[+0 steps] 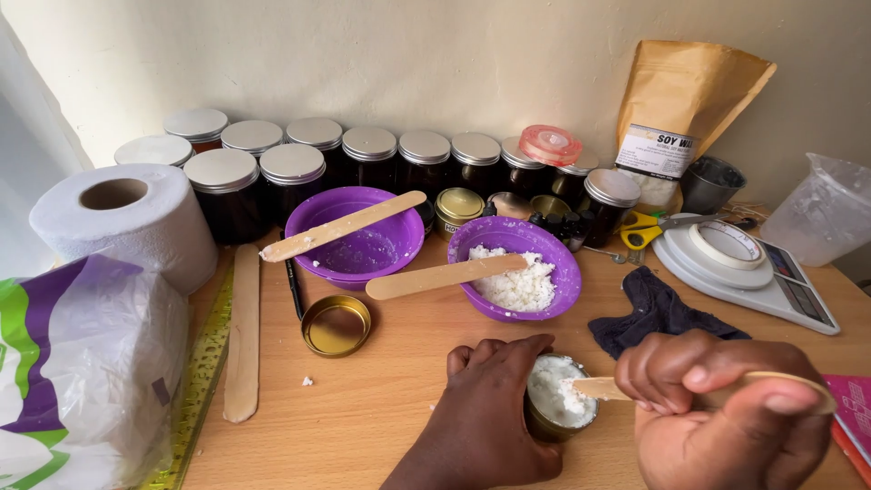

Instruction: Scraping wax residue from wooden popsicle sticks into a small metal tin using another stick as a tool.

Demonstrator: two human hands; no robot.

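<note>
A big bag [82, 372] in green, purple and white sits far off past my left hand [485, 413], and a fat roll of paper [127, 222] stands behind it. Up above both my hands, by the wall, is a row of dark jars [363, 159] with silver lids. Nearer to me are two purple bowls [522, 268], each with a flat stick across it. One bowl holds white crumbly stuff. A dark cloth [658, 313] lies just above my right hand [726, 413]. My left hand is curled around a small gold tin [558, 404], holding it tight on the table. My right hand is closed on a wooden stick [608, 388], and its tip pokes into the white stuff in the tin.
</note>
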